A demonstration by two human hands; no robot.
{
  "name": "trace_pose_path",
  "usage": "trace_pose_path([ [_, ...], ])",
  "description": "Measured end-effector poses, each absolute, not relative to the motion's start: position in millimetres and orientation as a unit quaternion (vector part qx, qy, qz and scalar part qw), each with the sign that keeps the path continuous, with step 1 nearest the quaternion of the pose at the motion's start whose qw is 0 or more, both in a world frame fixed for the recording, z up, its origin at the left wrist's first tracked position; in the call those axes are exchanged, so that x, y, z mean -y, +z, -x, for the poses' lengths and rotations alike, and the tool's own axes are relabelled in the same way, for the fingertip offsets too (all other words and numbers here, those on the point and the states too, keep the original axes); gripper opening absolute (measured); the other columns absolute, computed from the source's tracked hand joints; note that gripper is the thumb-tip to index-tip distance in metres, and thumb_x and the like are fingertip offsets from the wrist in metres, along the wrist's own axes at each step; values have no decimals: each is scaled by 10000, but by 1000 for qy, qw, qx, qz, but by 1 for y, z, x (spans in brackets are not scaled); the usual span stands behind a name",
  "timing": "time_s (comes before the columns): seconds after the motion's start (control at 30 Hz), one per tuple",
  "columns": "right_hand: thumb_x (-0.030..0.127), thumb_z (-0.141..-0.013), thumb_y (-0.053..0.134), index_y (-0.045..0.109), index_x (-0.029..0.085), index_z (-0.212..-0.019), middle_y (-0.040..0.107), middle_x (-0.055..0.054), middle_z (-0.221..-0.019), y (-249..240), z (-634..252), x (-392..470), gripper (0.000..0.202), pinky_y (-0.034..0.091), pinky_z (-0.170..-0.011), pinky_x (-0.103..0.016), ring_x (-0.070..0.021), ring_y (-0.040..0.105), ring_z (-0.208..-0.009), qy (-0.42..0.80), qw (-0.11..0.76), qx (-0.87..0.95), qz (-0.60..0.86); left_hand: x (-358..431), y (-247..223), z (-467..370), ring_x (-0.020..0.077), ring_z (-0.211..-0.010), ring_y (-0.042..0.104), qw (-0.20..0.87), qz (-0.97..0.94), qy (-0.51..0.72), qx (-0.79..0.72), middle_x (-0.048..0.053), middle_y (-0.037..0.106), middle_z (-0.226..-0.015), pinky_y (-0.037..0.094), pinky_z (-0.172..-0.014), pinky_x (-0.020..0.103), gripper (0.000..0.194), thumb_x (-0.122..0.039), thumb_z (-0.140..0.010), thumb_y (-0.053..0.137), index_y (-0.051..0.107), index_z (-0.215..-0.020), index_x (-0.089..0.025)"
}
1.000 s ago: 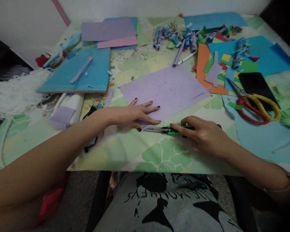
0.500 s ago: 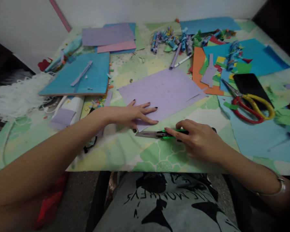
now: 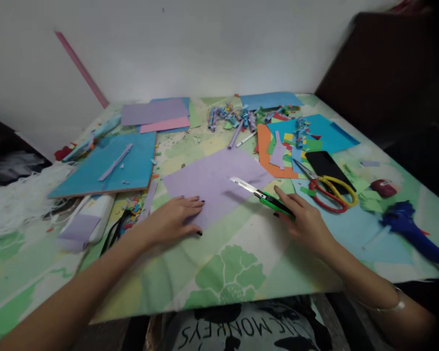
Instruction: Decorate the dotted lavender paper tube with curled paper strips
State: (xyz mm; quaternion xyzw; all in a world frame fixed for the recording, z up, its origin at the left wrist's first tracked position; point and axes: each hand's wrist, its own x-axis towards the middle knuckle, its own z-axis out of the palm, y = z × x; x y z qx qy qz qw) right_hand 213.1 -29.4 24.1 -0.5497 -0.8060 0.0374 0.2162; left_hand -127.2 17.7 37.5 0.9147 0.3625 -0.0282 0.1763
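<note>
Paper (image 3: 208, 175) is matt, blade (image 3: 244, 185) seemingly shiny metal.

Dark polish (image 3: 199, 233) coats the nails (image 3: 276, 214), a silvery bangle (image 3: 401, 305) rings the right arm (image 3: 354, 270), and black "MONKEYS" lettering (image 3: 237, 331) marks the grey shirt (image 3: 249, 343).

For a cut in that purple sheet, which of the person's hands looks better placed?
Probably the right hand: it holds the green-and-black cutter, blade out and pointing over the purple sheet. The left hand, without a tool, rests on the sheet, better suited to steadying it.

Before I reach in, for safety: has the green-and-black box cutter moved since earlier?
Yes: the cutter has moved farther from the printed green tablecloth flower, its blade now over the lilac paper.
</note>
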Motion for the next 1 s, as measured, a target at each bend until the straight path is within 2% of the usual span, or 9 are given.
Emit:
trace_pose_path([
  [0.1,183,-847,457,358,158,-1392,596,-137,-995,20,-205,12,554,486,-729,-361,-247,593,-863,54,224,780,581,-1,27,109,264,-1170,520,89,-884,37,-457,127,605,-1226,377,-1021,436,340,-337,-910,421,598,-1138,-156],
  [0.2,181,-843,447,355,152,-1385,592,-148,-1004,19,-195,-5,551,476,-740,-369,-254,589,-878,69,216,771,595,1,22,94,263,-1028,558,62,-855,60,-511,147,629,-1105,431,-929,419,287,-243,-905,384,586,-1081,-141],
  [0.37,134,-828,452,370,100,-1362,578,-170,-1009,28,-181,-32,541,453,-756,-356,-259,567,-905,82,189,755,622,-16,33,80,224,-835,569,142,-800,21,-582,133,616,-908,448,-764,347,143,-128,-825,397,521,-893,-145],
  [0.47,107,-813,470,373,77,-1358,567,-186,-1043,38,-173,-46,555,441,-781,-349,-263,555,-948,93,171,763,616,-19,42,76,196,-752,562,178,-791,-31,-584,107,623,-823,421,-707,303,140,-97,-811,359,480,-792,-165],
  [0.67,139,-818,500,414,86,-1332,598,-175,-1074,47,-150,-76,523,427,-782,-313,-250,572,-970,132,140,796,574,-5,55,96,180,-676,563,152,-793,-80,-585,50,600,-705,370,-615,270,126,-108,-725,406,399,-643,-203],
  [0.77,243,-862,501,592,121,-1115,653,-140,-976,47,-140,-102,296,428,-790,-314,-250,596,-951,144,129,801,566,4,67,117,165,-639,572,163,-774,-61,-609,18,589,-657,373,-593,255,120,-120,-732,388,397,-650,-207],
  [0.83,262,-897,463,631,125,-1004,650,-144,-1001,46,-136,-125,242,426,-831,-328,-251,587,-997,139,137,785,588,7,74,131,160,-598,575,159,-770,-27,-617,3,582,-622,386,-577,253,103,-161,-743,389,418,-657,-209],
  [0.93,264,-920,457,585,116,-1090,602,-146,-1103,43,-134,-162,259,461,-842,-366,-235,577,-1018,136,153,733,649,6,76,144,150,-522,554,113,-776,74,-616,-11,579,-585,405,-537,250,139,-267,-759,407,482,-655,-214],
  [1.0,322,-900,519,536,147,-1167,568,-99,-1159,40,-136,-183,320,498,-828,-404,-207,581,-993,143,161,697,684,2,73,146,147,-531,568,70,-784,163,-595,-7,612,-630,427,-527,244,164,-322,-760,436,534,-677,-220],
])
